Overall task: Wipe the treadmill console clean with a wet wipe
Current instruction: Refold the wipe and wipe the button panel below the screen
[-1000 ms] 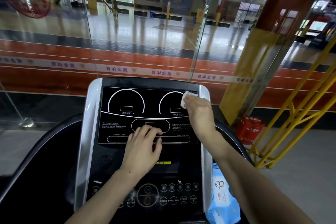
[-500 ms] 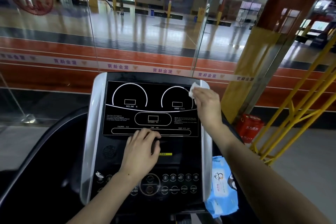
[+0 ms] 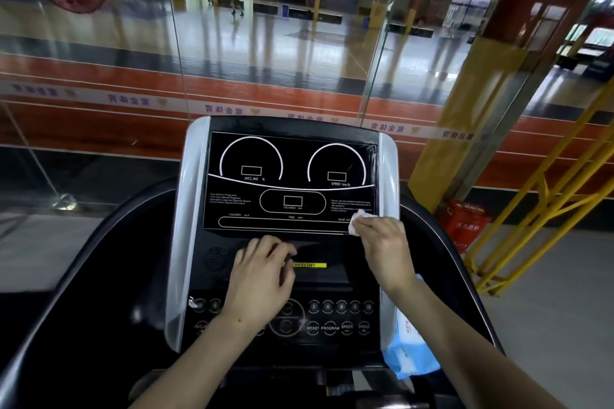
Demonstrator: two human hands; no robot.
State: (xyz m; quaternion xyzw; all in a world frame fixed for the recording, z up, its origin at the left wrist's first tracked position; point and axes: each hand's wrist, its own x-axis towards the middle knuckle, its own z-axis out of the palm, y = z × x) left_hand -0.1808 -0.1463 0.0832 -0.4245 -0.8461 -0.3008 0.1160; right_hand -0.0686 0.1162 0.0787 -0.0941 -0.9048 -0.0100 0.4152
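Note:
The treadmill console is a black display panel with two white dial outlines and silver side trims, standing in front of me. My right hand grips a crumpled white wet wipe and presses it on the panel's lower right corner. My left hand rests flat, fingers spread, on the black ledge below the display, beside a yellow label. A row of round buttons lies below both hands.
A blue pack of wet wipes sits at the console's lower right side, partly behind my right forearm. Black curved handrails flank the console. A glass wall stands just beyond it. Yellow metal railing and a red box are to the right.
My right hand has slid the wipe down the display's right edge from the top right corner to the lower right corner. My left hand has stayed on the ledge.

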